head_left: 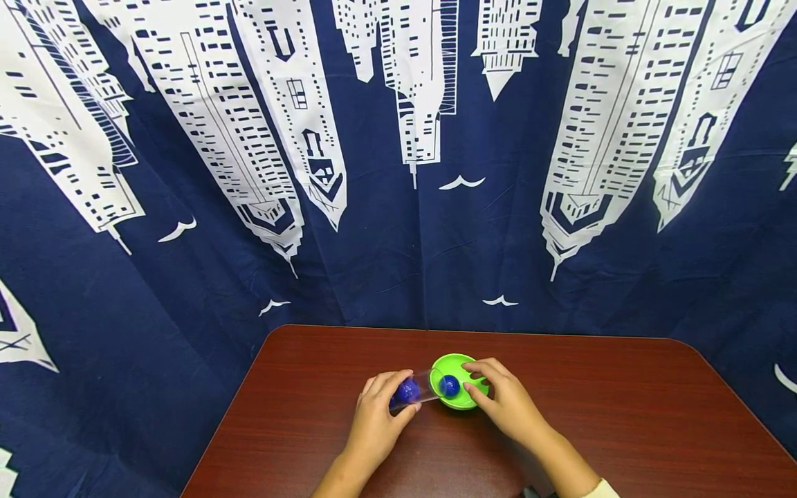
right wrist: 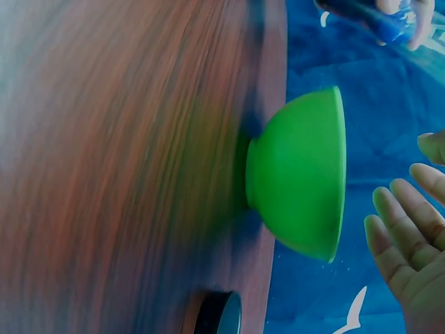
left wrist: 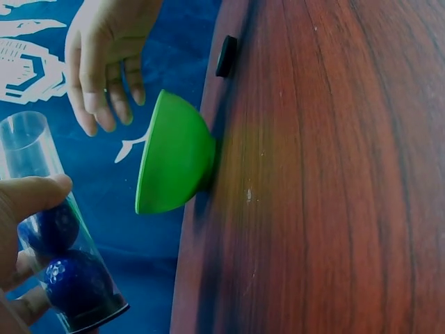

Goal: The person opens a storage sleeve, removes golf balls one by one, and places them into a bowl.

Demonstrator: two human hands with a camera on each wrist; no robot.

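Observation:
My left hand grips a clear tube with two blue balls inside. The tube's open end reaches over the left rim of a green bowl, tilted toward it. Another blue ball shows at the bowl's left side, partly behind the tube's clear mouth. On the right of the bowl, my right hand hovers with relaxed, spread fingers, holding nothing. From the side, the bowl stands upright on its foot, and its inside is hidden in both wrist views.
A small black disc-shaped piece lies on the brown wooden table, beside the bowl on the right-hand side. Behind the table's far edge hangs a dark blue curtain printed with white buildings.

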